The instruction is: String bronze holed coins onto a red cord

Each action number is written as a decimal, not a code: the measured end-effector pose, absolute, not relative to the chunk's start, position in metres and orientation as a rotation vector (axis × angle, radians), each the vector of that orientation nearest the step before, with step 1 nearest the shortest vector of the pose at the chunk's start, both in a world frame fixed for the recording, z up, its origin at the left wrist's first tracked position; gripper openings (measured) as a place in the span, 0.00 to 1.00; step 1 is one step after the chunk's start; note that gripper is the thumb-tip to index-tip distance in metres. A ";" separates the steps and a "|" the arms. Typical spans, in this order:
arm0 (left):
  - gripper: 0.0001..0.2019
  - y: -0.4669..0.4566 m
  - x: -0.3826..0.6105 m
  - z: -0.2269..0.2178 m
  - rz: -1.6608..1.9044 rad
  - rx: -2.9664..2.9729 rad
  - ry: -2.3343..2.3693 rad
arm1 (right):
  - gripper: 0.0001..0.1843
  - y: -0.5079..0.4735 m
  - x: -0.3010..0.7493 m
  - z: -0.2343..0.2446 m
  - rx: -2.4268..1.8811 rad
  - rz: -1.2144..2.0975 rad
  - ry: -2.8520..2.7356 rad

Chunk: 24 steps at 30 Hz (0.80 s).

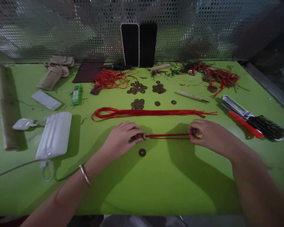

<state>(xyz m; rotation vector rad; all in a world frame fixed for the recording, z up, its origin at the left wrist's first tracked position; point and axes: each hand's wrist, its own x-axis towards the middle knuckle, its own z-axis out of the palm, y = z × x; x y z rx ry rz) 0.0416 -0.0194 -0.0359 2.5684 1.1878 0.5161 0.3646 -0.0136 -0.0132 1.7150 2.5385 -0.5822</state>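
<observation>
Over the green table, my left hand (123, 137) pinches a holed coin (145, 136) between thumb and fingers. Two strands of red cord (169, 136) stretch from this coin to my right hand (205, 135), whose thumb and fingers are closed on the far end. Just below my left fingertips lies a single loose coin (142, 152). Behind both hands a looped bundle of red cords (142, 113) lies lengthwise. Farther back are a small stack of coins (137, 103), two single coins and larger coin piles (159, 88).
At left are a white power bank (55, 134) with a cable, an earbud case (23, 124) and a green box (76, 95). A brush (267, 126) and red-handled tool (246, 124) lie right. Two phones (130, 45) lean on the perforated metal screen, near tangled red thread (111, 78).
</observation>
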 end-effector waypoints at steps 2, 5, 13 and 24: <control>0.13 -0.020 0.043 -0.035 0.508 2.578 1.199 | 0.03 -0.013 0.365 -0.013 1.714 -0.580 2.536; 0.21 -0.021 0.048 -0.034 0.521 2.619 1.201 | 0.04 -0.013 0.364 -0.013 1.717 -0.575 2.544; 0.13 -0.026 0.060 -0.038 0.478 2.651 1.205 | 0.04 -0.013 0.365 -0.014 1.716 -0.559 2.542; 0.11 -0.022 0.057 -0.039 0.471 2.604 1.221 | 0.02 -0.015 0.366 -0.006 1.689 -0.534 2.618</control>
